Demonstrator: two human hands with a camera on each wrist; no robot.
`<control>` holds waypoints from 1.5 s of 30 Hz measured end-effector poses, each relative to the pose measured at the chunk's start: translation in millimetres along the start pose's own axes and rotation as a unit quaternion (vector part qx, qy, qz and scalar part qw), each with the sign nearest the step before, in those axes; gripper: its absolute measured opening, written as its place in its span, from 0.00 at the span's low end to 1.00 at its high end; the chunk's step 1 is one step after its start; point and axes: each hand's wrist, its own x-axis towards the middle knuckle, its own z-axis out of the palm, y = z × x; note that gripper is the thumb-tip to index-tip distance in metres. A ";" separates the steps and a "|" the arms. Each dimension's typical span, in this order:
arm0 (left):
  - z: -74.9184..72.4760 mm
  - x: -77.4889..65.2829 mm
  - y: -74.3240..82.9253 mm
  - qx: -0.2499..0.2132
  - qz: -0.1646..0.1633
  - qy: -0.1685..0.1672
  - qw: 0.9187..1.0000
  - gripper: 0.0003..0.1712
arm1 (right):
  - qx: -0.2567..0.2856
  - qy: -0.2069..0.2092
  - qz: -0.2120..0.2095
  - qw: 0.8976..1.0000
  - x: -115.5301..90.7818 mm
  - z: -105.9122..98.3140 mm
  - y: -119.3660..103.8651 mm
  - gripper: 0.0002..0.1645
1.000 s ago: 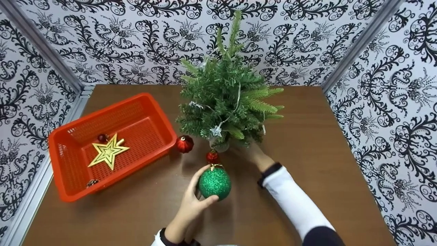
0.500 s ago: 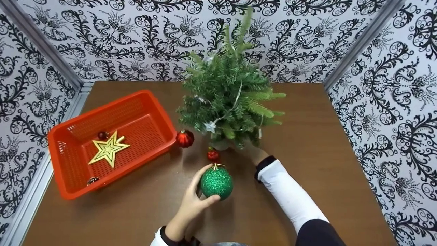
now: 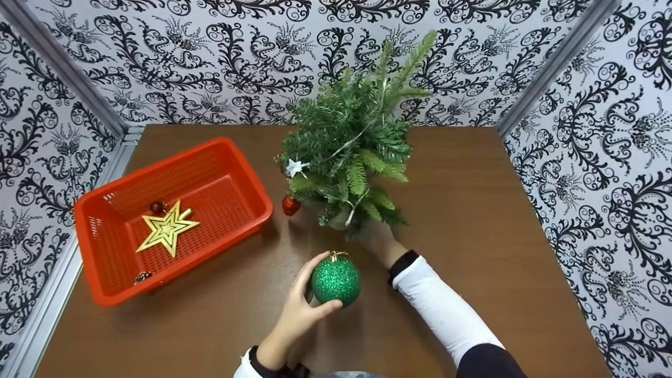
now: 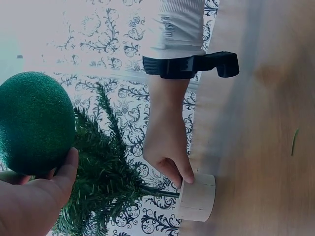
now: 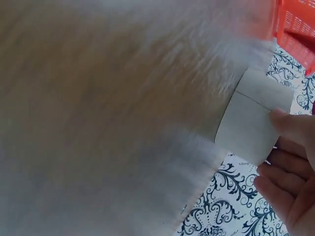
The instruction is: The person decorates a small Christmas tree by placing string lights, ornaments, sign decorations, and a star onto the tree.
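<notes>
A glittery green bauble (image 3: 336,282) with a gold cap is held by my left hand (image 3: 298,312), thumb in front and fingers behind. In the left wrist view the same green bauble (image 4: 34,123) fills the left side. Just behind stands a small artificial Christmas tree (image 3: 352,136) with a string of star lights. My right hand (image 3: 379,239) reaches low under its branches. The left wrist view shows that right hand (image 4: 170,137) gripping the tree's pale wooden base (image 4: 197,197). A ridged red bauble (image 3: 290,205) hangs at the tree's lower left.
An orange-red plastic basket (image 3: 210,249) stands on the left of the brown table (image 3: 462,210). Inside lie a gold star topper (image 3: 167,229), a small dark red bauble (image 3: 157,207) and a pinecone (image 3: 142,277). Patterned walls (image 3: 283,68) close in the table's back and sides.
The tree has turned on its base: its red baubles and star light have swung left and back, and its tip now leans right. The left hand with the green bauble has shifted slightly right.
</notes>
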 end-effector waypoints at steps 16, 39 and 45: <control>-0.9 1.3 10.0 -0.013 0.058 0.002 0.998 0.44 | 0.482 0.130 0.176 0.848 -71.2 -57.3 -12.8 0.12; 2.6 -1.4 -2.7 0.009 0.118 -0.038 0.992 0.45 | 0.722 0.120 0.041 0.680 -82.9 -133.6 -32.2 0.10; 3.1 -1.7 -4.0 0.009 0.114 -0.045 0.992 0.45 | 0.715 0.156 0.083 0.676 -81.2 -126.6 -34.9 0.07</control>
